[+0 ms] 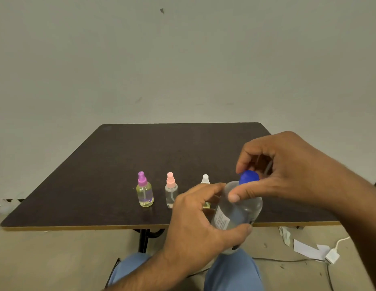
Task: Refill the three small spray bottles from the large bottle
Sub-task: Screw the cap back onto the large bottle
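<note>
I see my left hand (195,225) wrapped around the large bottle (237,208), raised near the table's (99,175) front edge; my right hand (277,171) pinches its blue cap (248,177) (still seated). Three spray bottles (171,190) stand behind.

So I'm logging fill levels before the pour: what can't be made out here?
- White-capped spray bottle, head view: body mostly behind the left hand, level unreadable.
- Large bottle: label text too small; base hidden by the left hand.
- Blue cap: right hand covers it, so tightness is unclear.
</note>
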